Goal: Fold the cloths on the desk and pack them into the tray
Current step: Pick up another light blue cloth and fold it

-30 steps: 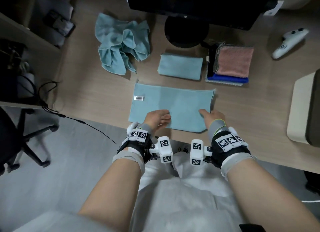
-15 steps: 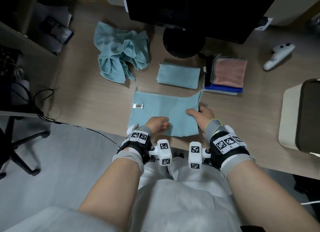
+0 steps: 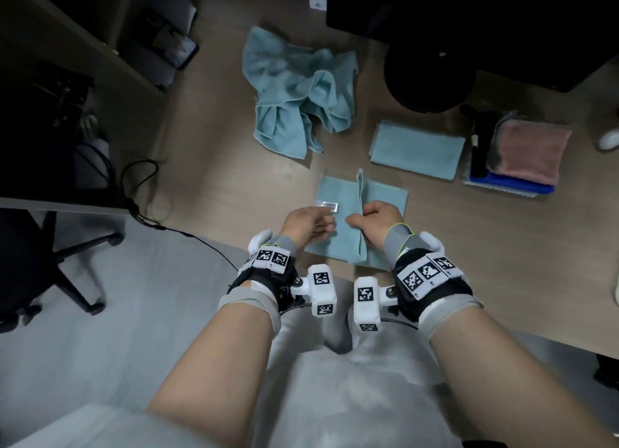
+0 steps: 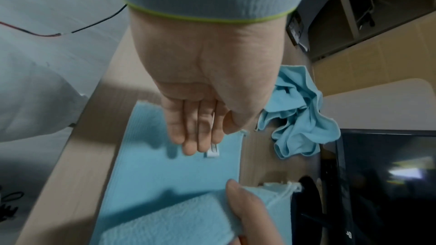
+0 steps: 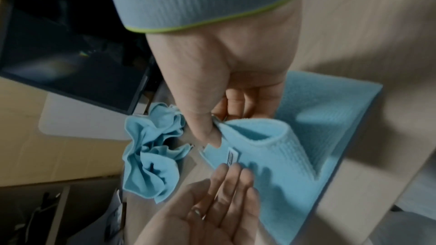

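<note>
A light blue cloth (image 3: 382,196) with a small white label (image 3: 330,206) lies at the desk's near edge. My right hand (image 3: 358,221) pinches its right edge between thumb and fingers and holds that flap raised over the middle, folded towards the left; the pinch shows in the right wrist view (image 5: 212,128). My left hand (image 3: 321,225) has straight fingers just above the cloth's left half, near the label (image 4: 213,153). Behind lie a crumpled blue cloth (image 3: 298,92) and a folded blue cloth (image 3: 417,149). At the right a mesh tray (image 3: 496,146) holds a pink cloth (image 3: 532,153) on a blue one.
A monitor with a round black base (image 3: 428,76) stands at the back of the desk. A black cable (image 3: 140,186) hangs off the desk's left edge, beside an office chair (image 3: 50,263). A white object (image 3: 608,139) shows at the far right.
My right hand has lifted the cloth's right edge and carried it leftwards, up to the left hand. The left hand stayed on the cloth's left half. The head view has shifted.
</note>
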A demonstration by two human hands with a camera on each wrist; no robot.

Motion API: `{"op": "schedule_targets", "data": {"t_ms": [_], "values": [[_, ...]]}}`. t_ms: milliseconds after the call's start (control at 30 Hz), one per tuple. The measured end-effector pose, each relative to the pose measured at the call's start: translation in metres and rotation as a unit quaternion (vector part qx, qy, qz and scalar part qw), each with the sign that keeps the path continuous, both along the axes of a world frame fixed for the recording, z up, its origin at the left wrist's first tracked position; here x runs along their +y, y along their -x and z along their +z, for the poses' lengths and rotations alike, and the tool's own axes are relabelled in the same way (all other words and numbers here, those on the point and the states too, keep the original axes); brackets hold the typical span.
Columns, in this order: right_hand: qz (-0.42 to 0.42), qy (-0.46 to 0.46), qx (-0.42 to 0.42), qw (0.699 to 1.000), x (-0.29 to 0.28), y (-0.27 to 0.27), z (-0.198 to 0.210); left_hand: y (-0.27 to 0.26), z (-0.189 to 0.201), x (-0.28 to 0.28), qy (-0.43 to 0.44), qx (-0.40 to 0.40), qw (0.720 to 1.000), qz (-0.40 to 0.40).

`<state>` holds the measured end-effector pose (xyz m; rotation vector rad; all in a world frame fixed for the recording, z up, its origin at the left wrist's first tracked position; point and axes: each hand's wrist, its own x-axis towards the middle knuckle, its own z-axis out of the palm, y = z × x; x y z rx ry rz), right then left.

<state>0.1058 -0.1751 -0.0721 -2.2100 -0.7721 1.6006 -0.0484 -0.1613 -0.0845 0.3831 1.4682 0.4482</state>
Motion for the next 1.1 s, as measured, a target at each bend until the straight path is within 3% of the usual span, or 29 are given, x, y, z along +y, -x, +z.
{"op": "schedule_targets", "data": {"t_ms": [233, 433, 667, 867, 1000, 1100], "values": [[0.002, 0.03, -0.041, 0.999, 0.012, 0.047, -0.019, 0.029, -0.019, 0.013, 0.031, 0.004, 0.996, -0.081], [-0.108, 0.055, 0.03, 0.992, 0.018, 0.072, -0.035, 0.039, -0.02, 0.031, 0.05, -0.012, 0.99, -0.133], [-0.16, 0.051, 0.128, 0.977, 0.009, 0.062, -0.024, 0.051, -0.022, 0.042, 0.023, 0.135, 0.975, -0.177], [-0.236, 0.019, 0.107, 0.966, 0.005, 0.038, -0.002, 0.025, 0.005, 0.041, 0.08, 0.0, 0.971, -0.223], [-0.252, 0.081, 0.078, 0.961, -0.008, 0.015, -0.005, 0.016, -0.003, 0.029, 0.071, 0.014, 0.972, -0.222], [-0.227, 0.158, 0.114, 0.954, -0.032, 0.004, -0.006, 0.012, -0.006, 0.02, 0.051, 0.031, 0.976, -0.207]]}}
